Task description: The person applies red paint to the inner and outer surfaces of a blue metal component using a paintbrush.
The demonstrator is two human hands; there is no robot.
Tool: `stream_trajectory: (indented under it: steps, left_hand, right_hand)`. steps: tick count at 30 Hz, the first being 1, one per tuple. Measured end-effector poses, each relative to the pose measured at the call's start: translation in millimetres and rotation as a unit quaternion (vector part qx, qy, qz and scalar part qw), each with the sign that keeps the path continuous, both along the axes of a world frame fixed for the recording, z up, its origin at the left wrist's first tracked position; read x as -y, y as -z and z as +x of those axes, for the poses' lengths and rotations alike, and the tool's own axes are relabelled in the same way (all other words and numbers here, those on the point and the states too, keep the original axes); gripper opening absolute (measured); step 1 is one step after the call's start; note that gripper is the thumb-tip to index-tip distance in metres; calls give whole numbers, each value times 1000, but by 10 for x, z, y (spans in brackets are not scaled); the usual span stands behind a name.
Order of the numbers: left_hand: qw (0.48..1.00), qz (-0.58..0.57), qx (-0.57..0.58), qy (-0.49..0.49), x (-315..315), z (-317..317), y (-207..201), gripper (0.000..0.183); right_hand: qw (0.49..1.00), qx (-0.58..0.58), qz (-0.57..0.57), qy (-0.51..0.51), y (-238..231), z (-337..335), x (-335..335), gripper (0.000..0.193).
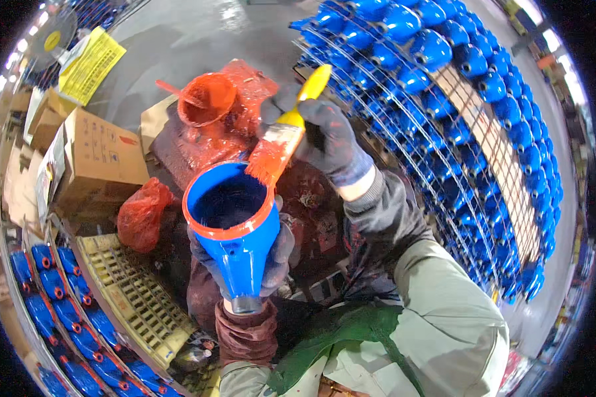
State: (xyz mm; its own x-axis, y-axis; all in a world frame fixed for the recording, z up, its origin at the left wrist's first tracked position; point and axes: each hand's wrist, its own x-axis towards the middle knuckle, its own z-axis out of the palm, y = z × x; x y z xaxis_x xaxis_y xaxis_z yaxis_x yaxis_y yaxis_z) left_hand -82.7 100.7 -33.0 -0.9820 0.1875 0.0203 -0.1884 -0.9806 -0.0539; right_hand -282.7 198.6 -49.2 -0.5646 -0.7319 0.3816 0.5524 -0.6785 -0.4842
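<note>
My left hand (281, 255) is closed around a blue funnel-shaped metal piece (245, 255) from below. Its wide mouth faces up and its narrow dark end points toward me. Red paint coats the rim of the mouth; the inside looks dark blue. In my right hand (334, 135) is a flat paintbrush (314, 85) with a yellow handle, gripped near its base. The red-loaded bristles touch the rim's right side. Both hands wear dark gloves smudged with paint. Beyond the piece sits a red paint-covered bowl (193, 109) with a stick-like handle leaning out.
A wire rack (437, 155) of blue pieces rises at right. Cardboard boxes (99, 155), a red plastic bag (142, 215) and a yellowish plastic crate (129, 291) are at left. Blue pieces with red rims (66, 311) lie in rows at lower left. Paint-smeared covering (251, 83) surrounds the bowl.
</note>
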Motion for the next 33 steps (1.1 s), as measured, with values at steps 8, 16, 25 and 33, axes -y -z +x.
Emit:
stream_trajectory:
  steps: [8,16,25,33]
  left_hand:
    - [997,8,62,36,-334,150,-192,75]
    - [989,80,27,117,-506,112,-100,100]
    - [972,-206,54,-99,-268,-22,-103,79]
    - [195,-908,155,-336,68,-133,75,83]
  right_hand:
    - [988,88,-38,-120,153,-118,32,25]
    - [974,90,-130,-160,-49,65,73,25]
    - [997,34,42,-62,158,-63,-75,43]
    - [874,-196,290,337,-396,371,-5,26]
